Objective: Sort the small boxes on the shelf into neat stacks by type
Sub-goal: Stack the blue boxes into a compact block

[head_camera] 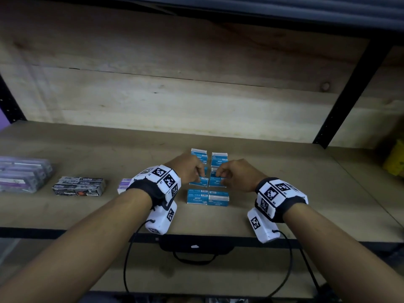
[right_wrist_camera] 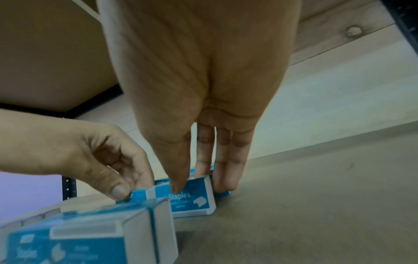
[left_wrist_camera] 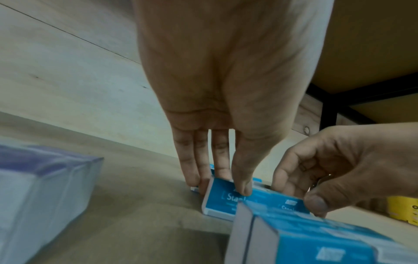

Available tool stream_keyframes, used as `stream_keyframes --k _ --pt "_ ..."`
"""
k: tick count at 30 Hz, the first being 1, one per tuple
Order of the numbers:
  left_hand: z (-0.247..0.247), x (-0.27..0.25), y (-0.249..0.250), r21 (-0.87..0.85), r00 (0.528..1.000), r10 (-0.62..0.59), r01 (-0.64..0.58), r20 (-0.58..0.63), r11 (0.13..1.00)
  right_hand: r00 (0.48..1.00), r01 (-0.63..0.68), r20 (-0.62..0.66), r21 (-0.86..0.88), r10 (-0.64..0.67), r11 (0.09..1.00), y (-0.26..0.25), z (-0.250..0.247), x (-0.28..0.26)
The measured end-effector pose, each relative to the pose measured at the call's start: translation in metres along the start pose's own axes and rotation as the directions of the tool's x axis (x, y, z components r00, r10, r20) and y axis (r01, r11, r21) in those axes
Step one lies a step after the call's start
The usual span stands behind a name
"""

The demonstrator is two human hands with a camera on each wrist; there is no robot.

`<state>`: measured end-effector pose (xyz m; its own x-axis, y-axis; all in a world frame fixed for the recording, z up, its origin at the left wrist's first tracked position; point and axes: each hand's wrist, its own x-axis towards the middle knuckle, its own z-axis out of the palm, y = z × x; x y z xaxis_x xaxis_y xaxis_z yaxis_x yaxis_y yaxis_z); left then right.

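Note:
Blue-and-white staples boxes stand in two columns on the brown shelf [head_camera: 284, 193]. A front pair [head_camera: 207, 197] lies nearest me, a back pair [head_camera: 219, 159] farthest. My left hand [head_camera: 202, 174] pinches the middle left box [left_wrist_camera: 221, 201], thumb on its front face and fingers behind it. My right hand [head_camera: 218, 174] pinches the middle right box [right_wrist_camera: 192, 200] the same way. Both boxes rest on the shelf, side by side and close together. In each wrist view the other hand [left_wrist_camera: 328, 178] [right_wrist_camera: 90, 160] shows beside the boxes.
Left of the blue group lie a small purple-white box [head_camera: 123, 186], a block of black staples boxes [head_camera: 78, 185] and wrapped purple packs [head_camera: 21, 177]. A yellow object [head_camera: 393, 160] sits at the far right by a black upright [head_camera: 349, 90]. A wooden back wall closes the shelf.

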<state>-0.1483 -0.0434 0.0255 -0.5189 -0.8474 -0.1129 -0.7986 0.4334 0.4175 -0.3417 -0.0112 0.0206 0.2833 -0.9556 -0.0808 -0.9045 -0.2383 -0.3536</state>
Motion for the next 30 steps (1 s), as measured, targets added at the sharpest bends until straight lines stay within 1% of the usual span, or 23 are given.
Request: stream_keyframes --k 4,10,18,24,30 --pt "-0.001 0.001 0.0 0.001 1.0 0.0 0.0 0.006 1.0 0.998 0.058 0.044 -0.069 -0.055 0.996 -0.001 0.004 0.004" --pt "-0.001 -0.004 0.0 -0.012 0.999 0.007 -0.007 0.039 1.0 0.993 0.07 0.099 -0.031 -0.067 0.997 -0.002 0.003 0.0" --pt "-0.002 -0.014 0.0 -0.009 0.994 0.004 -0.003 0.111 1.0 0.983 -0.011 0.184 0.033 0.004 0.999 -0.004 0.0 -0.009" --pt "-0.002 -0.017 0.0 -0.004 0.991 -0.012 0.013 0.135 1.0 0.982 -0.023 0.189 0.008 0.021 1.0 -0.008 0.0 -0.013" --pt "0.001 -0.018 0.0 0.023 0.987 -0.019 0.016 0.162 1.0 0.976 -0.068 0.211 0.042 0.058 0.997 -0.014 0.002 -0.015"
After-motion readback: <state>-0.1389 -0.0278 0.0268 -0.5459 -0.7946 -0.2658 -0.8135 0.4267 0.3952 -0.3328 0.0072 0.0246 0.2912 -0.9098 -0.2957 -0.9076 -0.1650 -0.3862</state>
